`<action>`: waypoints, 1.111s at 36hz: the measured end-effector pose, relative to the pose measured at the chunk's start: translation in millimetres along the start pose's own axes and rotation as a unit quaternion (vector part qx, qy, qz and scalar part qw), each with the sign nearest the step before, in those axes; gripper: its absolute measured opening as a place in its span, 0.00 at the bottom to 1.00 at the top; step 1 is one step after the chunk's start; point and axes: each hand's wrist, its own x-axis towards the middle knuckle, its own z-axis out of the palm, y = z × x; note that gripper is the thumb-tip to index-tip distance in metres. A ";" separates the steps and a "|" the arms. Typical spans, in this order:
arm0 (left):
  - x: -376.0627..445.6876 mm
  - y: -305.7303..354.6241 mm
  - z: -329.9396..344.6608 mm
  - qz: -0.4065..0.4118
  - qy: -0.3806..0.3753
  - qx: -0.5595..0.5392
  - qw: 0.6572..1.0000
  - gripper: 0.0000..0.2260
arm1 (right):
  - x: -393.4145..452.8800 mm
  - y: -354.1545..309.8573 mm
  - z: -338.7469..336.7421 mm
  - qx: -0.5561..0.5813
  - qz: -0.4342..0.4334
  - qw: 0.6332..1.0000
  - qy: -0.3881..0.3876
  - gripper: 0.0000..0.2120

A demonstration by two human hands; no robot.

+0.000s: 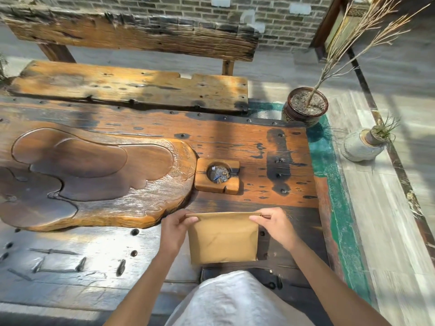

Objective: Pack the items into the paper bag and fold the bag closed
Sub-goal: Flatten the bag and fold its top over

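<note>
On the left of the wooden table (235,142) lies a carved wooden tea tray (94,180), its hollows bare. Near the table's front edge, right of the tray's rounded end, the left hand (175,228) pinches the top left corner of the brown paper bag (223,238). The bag stands upright between both hands, its top edge already flattened into a straight line. Whatever is inside is hidden; no loose items show on the table, so packing looks done. Behind it a square wooden ashtray (217,176) holds ash and butts. The right hand (274,225) pinches the top right corner. To fold well, I judge both hands should keep the edge taut and level, roll it toward the body evenly, then press the crease flat along its whole width.
</note>
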 end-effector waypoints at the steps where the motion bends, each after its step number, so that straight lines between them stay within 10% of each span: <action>1: 2.6 8.3 -1.8 0.002 0.012 -0.016 1.000 0.11 | 0.2 -7.4 -3.6 0.019 -0.004 1.000 0.012 0.10; 18: 18.4 163.9 -26.8 0.154 0.014 -0.067 0.986 0.04 | -12.3 -141.9 -72.4 0.218 -0.122 0.924 0.289 0.08; 40: -18.9 349.6 -75.6 0.366 0.102 -0.237 0.894 0.14 | -64.0 -254.3 -172.6 0.183 -0.358 0.847 0.349 0.15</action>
